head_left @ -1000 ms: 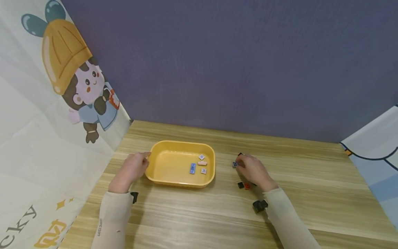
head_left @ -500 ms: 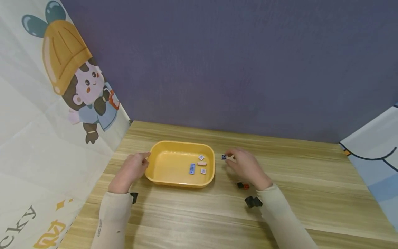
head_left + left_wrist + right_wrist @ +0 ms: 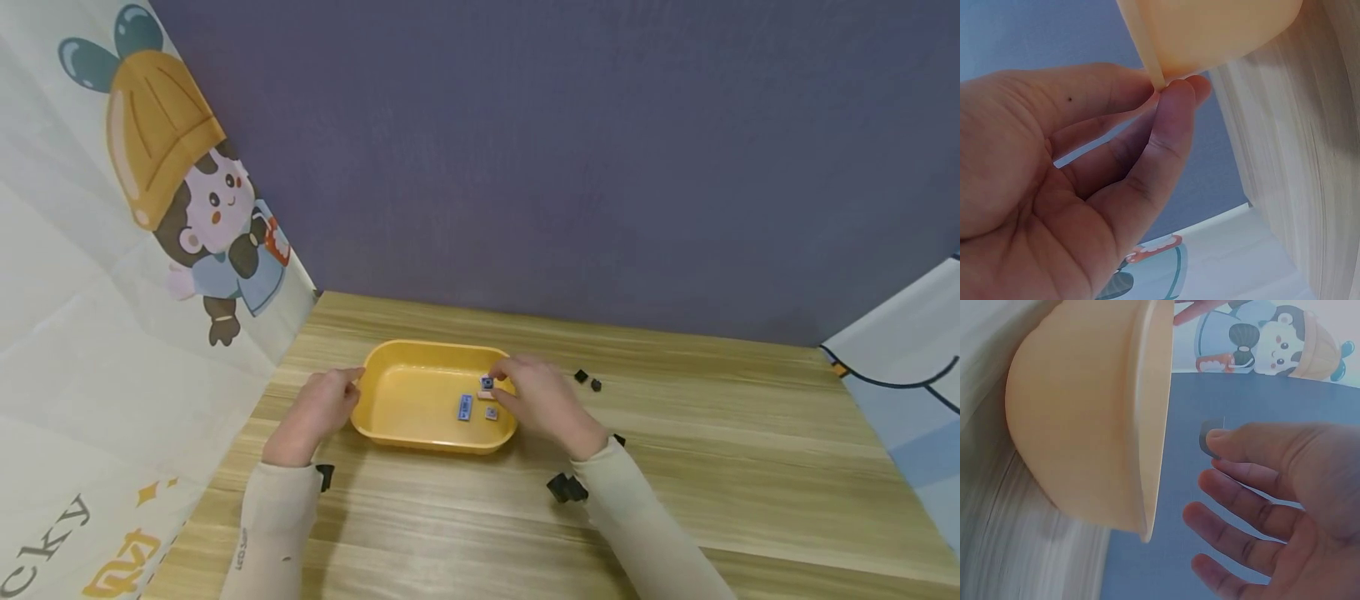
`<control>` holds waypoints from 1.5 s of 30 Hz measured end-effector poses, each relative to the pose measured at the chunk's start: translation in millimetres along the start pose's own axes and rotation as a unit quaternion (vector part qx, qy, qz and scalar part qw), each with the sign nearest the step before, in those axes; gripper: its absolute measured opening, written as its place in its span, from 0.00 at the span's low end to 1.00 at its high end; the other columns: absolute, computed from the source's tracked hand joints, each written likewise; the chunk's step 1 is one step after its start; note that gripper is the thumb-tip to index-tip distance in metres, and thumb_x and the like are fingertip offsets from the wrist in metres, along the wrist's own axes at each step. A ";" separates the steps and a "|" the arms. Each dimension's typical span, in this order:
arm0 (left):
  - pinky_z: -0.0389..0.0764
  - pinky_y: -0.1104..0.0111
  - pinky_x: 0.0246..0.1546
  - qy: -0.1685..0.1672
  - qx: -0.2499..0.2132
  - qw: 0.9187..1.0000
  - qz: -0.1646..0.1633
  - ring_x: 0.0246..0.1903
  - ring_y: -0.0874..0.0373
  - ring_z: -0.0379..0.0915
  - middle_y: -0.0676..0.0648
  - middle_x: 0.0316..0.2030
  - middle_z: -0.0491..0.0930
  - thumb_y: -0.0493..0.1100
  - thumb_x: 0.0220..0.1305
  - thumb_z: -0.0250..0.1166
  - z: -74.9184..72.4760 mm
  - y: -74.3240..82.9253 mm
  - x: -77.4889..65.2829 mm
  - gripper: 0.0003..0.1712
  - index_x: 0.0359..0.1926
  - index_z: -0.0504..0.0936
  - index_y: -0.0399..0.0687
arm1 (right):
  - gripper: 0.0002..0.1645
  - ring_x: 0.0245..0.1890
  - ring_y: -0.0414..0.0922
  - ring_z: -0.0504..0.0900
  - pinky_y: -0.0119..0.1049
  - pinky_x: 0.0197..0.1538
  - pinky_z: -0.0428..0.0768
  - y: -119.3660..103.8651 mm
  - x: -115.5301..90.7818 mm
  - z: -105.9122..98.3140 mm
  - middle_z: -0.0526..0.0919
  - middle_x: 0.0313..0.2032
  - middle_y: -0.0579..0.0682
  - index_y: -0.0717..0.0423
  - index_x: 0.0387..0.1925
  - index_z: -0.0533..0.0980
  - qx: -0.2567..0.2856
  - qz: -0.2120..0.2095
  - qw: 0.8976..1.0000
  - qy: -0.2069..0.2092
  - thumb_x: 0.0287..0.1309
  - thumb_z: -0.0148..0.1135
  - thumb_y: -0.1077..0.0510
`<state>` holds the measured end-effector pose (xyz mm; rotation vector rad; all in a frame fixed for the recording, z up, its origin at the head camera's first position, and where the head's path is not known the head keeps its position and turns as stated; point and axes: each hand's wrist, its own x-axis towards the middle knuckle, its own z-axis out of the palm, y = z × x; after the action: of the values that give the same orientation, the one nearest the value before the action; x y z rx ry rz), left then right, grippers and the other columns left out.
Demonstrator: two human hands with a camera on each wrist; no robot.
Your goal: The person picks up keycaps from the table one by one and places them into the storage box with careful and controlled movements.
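Note:
A yellow plastic tray (image 3: 435, 345) sits on the table at centre-left. My left hand (image 3: 318, 408) pinches its left rim; the left wrist view shows thumb and fingertips meeting on the tray wall (image 3: 1216, 31). Over the tray's right side, my right hand (image 3: 543, 404) pinches a small dark-blue keycap (image 3: 487, 382). In the right wrist view this keycap (image 3: 1208, 439) is between thumb and index finger, above rim level, while the other fingers are spread. Inside the tray lie a long blue keycap (image 3: 465, 407), a pink one (image 3: 484, 395) and a white one (image 3: 491, 414).
Two black keycaps (image 3: 588, 381) lie on the wooden table (image 3: 720, 433) right of the tray. Another dark piece (image 3: 619, 440) shows beside the right sleeve. A dark blue wall (image 3: 525, 167) rises behind the table, and a printed cloth (image 3: 90, 275) hangs at left.
My right hand has moved left with the keycap, from the loose pieces on the table to above the tray. The forearm now hides the red piece. The left hand stays on the rim.

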<state>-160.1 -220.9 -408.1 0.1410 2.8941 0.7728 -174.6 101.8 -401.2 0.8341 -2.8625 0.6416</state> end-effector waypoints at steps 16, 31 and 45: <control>0.70 0.67 0.21 0.001 0.006 1.000 0.004 0.18 0.58 0.64 0.46 0.24 0.74 0.30 0.70 0.56 0.0 0.7 1.7 0.25 0.66 0.70 0.26 | 0.18 0.42 0.46 0.82 0.45 0.47 0.79 0.6 0.2 2.5 0.84 0.44 0.49 0.54 0.51 0.81 0.000 -0.016 1.000 0.007 0.61 0.70 0.56; 0.70 0.68 0.20 -0.004 0.004 1.000 0.003 0.18 0.58 0.64 0.46 0.23 0.73 0.30 0.70 0.55 0.0 -0.1 2.6 0.25 0.66 0.70 0.26 | 0.17 0.42 0.49 0.82 0.46 0.45 0.81 41.8 -15.5 -13.3 0.83 0.46 0.53 0.59 0.51 0.81 -0.021 0.011 1.000 0.015 0.61 0.70 0.58; 0.72 0.66 0.21 -0.003 0.000 1.000 0.000 0.19 0.57 0.66 0.43 0.31 0.78 0.30 0.70 0.56 0.3 -0.5 2.1 0.25 0.66 0.70 0.26 | 0.15 0.38 0.48 0.81 0.51 0.41 0.79 69.9 -69.4 -24.6 0.83 0.41 0.50 0.56 0.48 0.82 -0.043 0.040 0.998 0.020 0.60 0.71 0.57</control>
<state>-162.1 -220.9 -408.8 0.1414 2.8886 0.7722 -153.7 199.6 -418.5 0.6891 -2.8766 0.5339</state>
